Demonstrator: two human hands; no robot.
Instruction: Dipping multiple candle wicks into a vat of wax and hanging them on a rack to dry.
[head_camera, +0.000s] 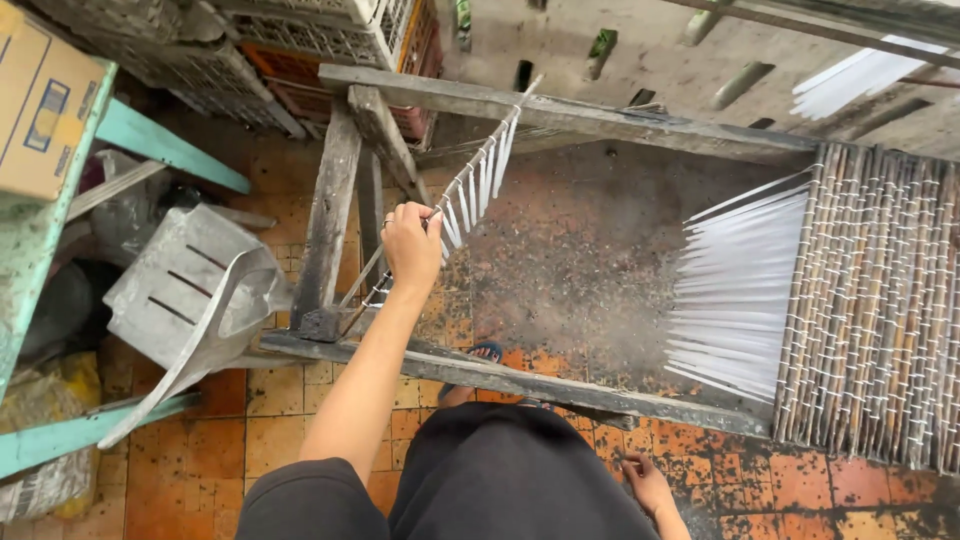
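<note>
A person's left hand closes around a thin stick strung with short white strips, fingers curled over it and a ring showing on one finger, the arm reaching out from a dark sleeve at the near edge of the scene. The stick runs on a slant from the near left corner of a weathered wooden frame up toward its far rail, the strips hanging from the stretch just beyond the fist. The right hand hangs low near the tiled floor, at the near right beside the person's dark clothing, fingers loosely curled and holding nothing that can be made out (whether it touches the tiles cannot be told). To the right, a woven mat of sticks bound with white cord lies across the frame, a fringe of long white strips spreading from its left edge over the open middle. One foot in a blue sandal shows under the near rail. On the left stand a toppled grey plastic chair, a pale green table bearing a cardboard box, and, farther back, stacked plastic crates.
</note>
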